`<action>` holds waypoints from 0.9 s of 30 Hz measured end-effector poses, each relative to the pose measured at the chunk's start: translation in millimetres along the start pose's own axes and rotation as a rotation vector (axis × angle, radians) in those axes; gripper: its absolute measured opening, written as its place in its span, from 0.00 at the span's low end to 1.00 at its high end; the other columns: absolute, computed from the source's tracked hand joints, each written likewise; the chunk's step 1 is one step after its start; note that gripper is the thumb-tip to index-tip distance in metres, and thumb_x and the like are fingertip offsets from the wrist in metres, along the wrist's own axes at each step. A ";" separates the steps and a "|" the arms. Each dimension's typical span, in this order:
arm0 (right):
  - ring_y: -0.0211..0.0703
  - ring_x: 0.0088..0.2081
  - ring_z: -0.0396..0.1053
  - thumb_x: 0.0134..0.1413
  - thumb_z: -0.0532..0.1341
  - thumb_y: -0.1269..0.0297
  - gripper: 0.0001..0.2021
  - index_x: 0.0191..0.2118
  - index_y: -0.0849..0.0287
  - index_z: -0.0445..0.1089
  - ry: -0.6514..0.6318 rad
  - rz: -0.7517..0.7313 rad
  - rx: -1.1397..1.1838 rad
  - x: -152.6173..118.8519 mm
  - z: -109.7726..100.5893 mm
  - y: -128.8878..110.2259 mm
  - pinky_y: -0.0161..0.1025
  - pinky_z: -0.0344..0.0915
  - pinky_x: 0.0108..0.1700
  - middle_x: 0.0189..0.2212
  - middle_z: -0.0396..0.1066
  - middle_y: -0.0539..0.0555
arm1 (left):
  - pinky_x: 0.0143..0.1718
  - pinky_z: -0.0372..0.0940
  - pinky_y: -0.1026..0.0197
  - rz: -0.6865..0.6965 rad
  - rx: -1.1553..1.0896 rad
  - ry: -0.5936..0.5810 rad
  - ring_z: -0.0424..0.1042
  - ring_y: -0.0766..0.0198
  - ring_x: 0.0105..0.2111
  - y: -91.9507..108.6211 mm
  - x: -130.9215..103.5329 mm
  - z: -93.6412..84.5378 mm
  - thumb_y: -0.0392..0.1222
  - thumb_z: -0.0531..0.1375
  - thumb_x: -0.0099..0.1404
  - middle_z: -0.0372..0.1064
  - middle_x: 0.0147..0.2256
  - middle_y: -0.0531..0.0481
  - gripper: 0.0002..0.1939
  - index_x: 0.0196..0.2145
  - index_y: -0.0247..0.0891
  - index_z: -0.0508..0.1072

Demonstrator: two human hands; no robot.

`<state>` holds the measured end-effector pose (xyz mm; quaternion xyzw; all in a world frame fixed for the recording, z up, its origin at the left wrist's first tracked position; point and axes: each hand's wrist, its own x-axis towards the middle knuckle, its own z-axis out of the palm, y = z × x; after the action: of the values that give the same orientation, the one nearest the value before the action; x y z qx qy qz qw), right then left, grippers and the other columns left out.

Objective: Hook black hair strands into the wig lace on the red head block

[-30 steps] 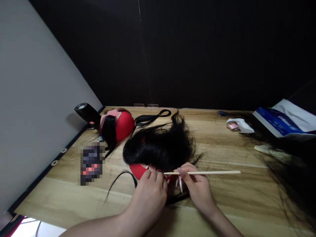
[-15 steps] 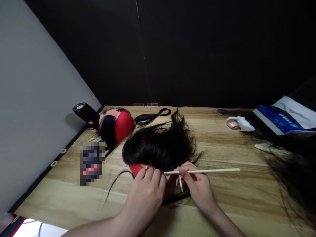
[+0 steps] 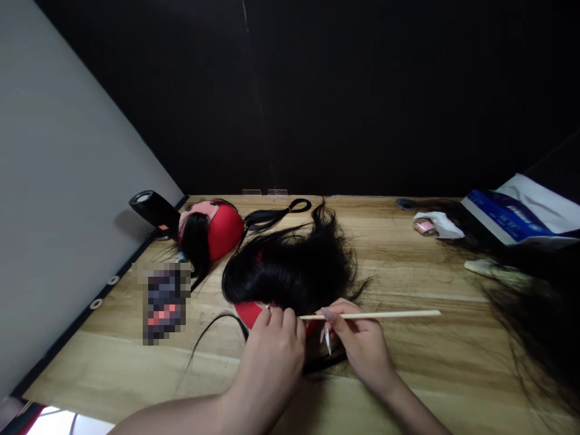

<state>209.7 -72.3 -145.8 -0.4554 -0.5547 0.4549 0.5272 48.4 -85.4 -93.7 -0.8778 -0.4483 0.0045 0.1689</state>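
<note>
A mass of black hair lies on a red form at the near middle of the table. My left hand rests on the form's near edge, its fingers bent and pressed together; what lies under the fingertips is hidden. My right hand pinches a thin pale stick between thumb and fingers. The stick points left, its tip at the hair's edge beside my left fingers. Long pale nails show below the right hand's grip.
A second red form with black hair stands back left by a black cylinder. A blurred object lies left. At right are a blue packet, a tissue and loose dark hair.
The view has shifted slightly, moving most things a little to the left. Both hands keep nearly the same pose, with the stick still held in my right hand.
</note>
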 end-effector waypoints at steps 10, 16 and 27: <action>0.35 0.24 0.65 0.59 0.62 0.55 0.17 0.23 0.60 0.72 0.018 0.027 0.045 0.2 0.8 0.2 0.31 0.62 0.27 0.22 0.66 0.50 | 0.36 0.56 0.55 0.232 -0.100 0.175 0.61 0.61 0.26 -0.9 -27.2 4.7 0.34 0.57 0.62 0.64 0.24 0.50 0.05 0.29 0.35 0.71; 0.34 0.23 0.65 0.59 0.62 0.54 0.18 0.22 0.60 0.71 0.007 0.071 0.071 0.4 0.8 -0.5 0.31 0.62 0.27 0.21 0.65 0.49 | 0.46 0.58 0.58 0.432 -0.365 0.425 0.60 0.65 0.25 -5.1 -19.9 7.9 0.30 0.48 0.70 0.63 0.23 0.53 0.15 0.31 0.33 0.72; 0.33 0.21 0.66 0.56 0.63 0.50 0.18 0.29 0.62 0.74 -0.008 0.220 0.211 3.6 2.5 -2.9 0.29 0.63 0.24 0.20 0.70 0.51 | 0.28 0.55 0.60 0.441 -0.669 0.348 0.56 0.63 0.24 -4.9 -14.6 24.7 0.36 0.45 0.71 0.64 0.23 0.49 0.18 0.25 0.35 0.66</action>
<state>207.0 -69.4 -142.4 -0.4536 -0.4526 0.5676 0.5170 31.9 -87.0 -117.6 -0.9466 -0.1915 -0.2530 -0.0569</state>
